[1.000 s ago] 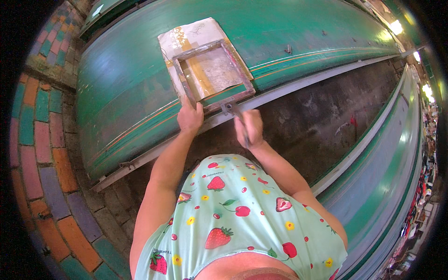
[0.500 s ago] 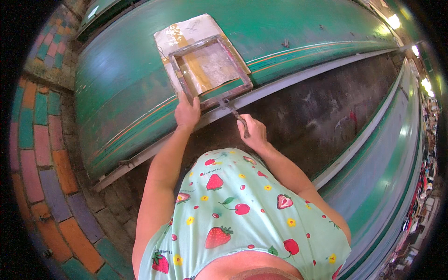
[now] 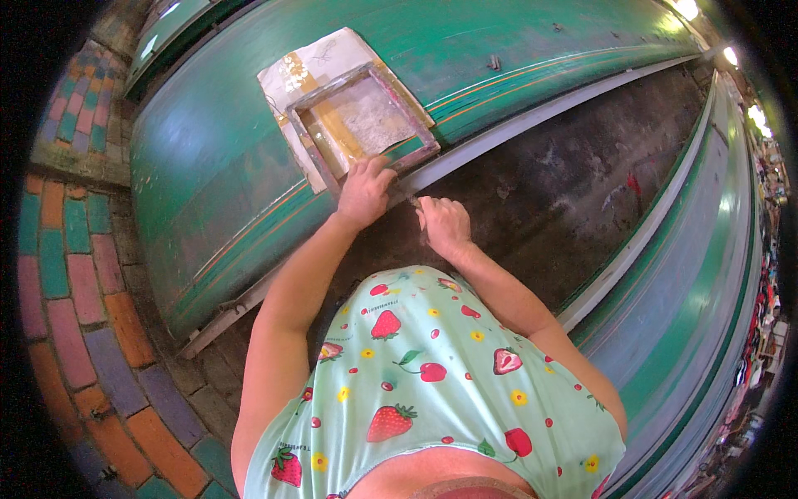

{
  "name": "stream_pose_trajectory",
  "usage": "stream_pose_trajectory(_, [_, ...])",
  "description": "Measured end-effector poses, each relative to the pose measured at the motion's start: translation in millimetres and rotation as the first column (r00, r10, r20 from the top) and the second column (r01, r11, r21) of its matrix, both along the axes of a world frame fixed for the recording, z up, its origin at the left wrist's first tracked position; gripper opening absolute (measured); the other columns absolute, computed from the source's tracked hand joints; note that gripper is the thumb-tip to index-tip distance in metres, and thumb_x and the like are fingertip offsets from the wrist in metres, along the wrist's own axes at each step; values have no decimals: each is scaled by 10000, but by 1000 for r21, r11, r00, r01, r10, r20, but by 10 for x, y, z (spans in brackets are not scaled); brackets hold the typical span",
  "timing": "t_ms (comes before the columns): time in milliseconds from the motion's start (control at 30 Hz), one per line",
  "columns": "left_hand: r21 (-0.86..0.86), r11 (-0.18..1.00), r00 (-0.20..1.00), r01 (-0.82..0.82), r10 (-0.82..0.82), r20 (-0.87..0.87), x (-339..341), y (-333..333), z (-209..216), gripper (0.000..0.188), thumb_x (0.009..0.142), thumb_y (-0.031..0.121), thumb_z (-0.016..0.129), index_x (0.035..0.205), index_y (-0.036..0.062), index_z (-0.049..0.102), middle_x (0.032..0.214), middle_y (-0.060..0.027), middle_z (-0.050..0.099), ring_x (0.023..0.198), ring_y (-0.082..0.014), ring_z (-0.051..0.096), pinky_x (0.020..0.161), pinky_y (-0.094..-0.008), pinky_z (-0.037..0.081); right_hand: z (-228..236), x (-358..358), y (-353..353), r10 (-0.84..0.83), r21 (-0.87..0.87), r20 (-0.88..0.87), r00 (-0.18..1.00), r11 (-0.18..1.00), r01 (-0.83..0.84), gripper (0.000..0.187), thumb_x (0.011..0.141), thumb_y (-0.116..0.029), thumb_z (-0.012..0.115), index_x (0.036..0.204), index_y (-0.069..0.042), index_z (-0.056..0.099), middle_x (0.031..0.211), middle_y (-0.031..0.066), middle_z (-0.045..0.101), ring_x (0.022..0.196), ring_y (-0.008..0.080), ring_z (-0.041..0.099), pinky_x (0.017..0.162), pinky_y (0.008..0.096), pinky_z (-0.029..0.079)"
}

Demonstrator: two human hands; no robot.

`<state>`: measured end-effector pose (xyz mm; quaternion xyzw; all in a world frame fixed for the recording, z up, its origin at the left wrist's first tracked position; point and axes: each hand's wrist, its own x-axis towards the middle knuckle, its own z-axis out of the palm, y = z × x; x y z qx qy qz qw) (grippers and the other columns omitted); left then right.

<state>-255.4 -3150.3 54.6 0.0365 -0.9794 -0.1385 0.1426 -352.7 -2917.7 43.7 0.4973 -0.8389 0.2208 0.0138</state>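
A worn wooden frame [image 3: 405, 106] lies on a white board [image 3: 337, 51] patched with brown tape, close to the near edge of a long green table [image 3: 216, 158]. My left hand [image 3: 364, 193] is closed over the frame's near bar, fingers bent across it. Just right of that, beyond the table's pale edge strip, my right hand [image 3: 444, 224] grips a rusty metal hand tool. The tool's head points toward the frame's near bar beside my left hand. My fingers hide most of the tool, so its exact kind is unclear.
A pale rail [image 3: 490, 154] runs along the table's near edge. Past a dark stained floor strip [image 3: 549, 200], a second long green table [image 3: 665, 324] stands at the right. Coloured paving bricks [image 3: 91, 349] cover the floor at left. Small dark bits [image 3: 495, 62] lie on the table.
My left hand has slid right along the frame's near bar from its left corner. The right hand's tool has turned, and its handle is now mostly hidden. The view has shifted slightly.
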Motion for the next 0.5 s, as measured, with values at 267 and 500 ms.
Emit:
stream_pose_trajectory(267, [-26,999,1000,-20,21,10,-76,80,-104,404,867,72,729,1268,102,691,1475,-128,634,1440,-372,572,1192,-519,471,-290,90,-40,-101,-174,368,924,969,176,228,1052,-290,739,1154,-92,690,885,163,773,819,430,760,736,576,578])
stream_pose_trajectory(500, [-49,998,995,-28,32,89,-101,60,-131,318,961,129,662,1277,109,692,1485,-129,633,1434,-369,577,1195,-523,458,-413,76,-104,-91,-124,565,820,973,193,207,1067,-277,710,1170,-100,683,810,207,755,729,468,755,664,601,569])
